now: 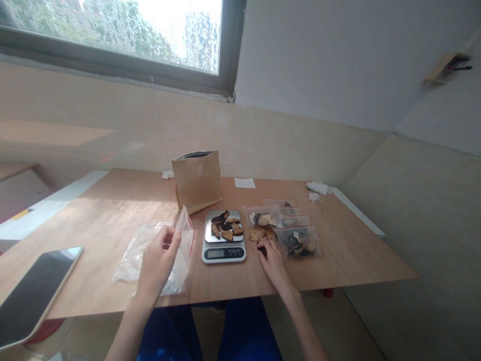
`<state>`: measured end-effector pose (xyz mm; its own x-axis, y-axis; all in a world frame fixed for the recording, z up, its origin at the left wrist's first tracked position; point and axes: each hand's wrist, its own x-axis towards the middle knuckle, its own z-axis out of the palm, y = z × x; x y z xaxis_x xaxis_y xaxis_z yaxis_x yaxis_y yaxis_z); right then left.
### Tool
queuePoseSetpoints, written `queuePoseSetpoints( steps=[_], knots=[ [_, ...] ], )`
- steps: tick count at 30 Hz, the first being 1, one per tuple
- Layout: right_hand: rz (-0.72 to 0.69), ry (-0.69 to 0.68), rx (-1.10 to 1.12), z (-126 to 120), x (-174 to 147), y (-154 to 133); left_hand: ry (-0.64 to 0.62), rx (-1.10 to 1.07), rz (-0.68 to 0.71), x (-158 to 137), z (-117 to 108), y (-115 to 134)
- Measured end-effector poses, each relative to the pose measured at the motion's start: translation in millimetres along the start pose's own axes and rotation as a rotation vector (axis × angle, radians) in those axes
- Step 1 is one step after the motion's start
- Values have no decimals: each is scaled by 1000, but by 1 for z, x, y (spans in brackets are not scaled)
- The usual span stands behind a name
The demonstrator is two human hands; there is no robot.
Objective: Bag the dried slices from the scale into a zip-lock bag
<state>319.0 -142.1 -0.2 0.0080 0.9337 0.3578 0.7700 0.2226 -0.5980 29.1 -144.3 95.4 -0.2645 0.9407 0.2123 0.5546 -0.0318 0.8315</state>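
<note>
Fingers of the left hand (160, 258) pinch a clear plastic bag (179, 245) upright by its edge, left of the scale (224, 236). Right hand (273, 260) lies flat on the table (112, 210), fingertips at loose brown pieces (262, 234); its grip can't be made out.

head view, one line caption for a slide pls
Left hand holds a clear bag beside a scale of dried slices; right hand touches loose pieces near filled bags.
</note>
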Motion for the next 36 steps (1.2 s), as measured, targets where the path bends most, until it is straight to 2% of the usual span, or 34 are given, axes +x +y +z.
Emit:
queuePoseSetpoints(
  steps=[4,8,11,13,17,23,29,32,36],
  knots=[
    [34,-48,86,-12,22,-14,15,-7,14,0,-2,-2],
    [112,-12,266,-13,60,-32,11,-6,6,-1,-3,-2],
    [122,21,423,-1,94,-39,10,2,7,-2,-2,-2],
    [144,-2,526,12,114,-38,7,7,7,-2,-3,-2],
    [188,-72,532,36,136,-33,7,-1,1,-1,-5,-4],
    [165,-102,406,46,132,-28,14,-1,3,-1,-6,-5],
    [99,15,308,31,119,-25,3,4,15,-2,-2,-3],
    [63,49,294,20,104,-24,1,2,11,-3,-1,-3],
    [81,97,319,8,70,-17,0,5,9,-3,0,-3]
  ],
)
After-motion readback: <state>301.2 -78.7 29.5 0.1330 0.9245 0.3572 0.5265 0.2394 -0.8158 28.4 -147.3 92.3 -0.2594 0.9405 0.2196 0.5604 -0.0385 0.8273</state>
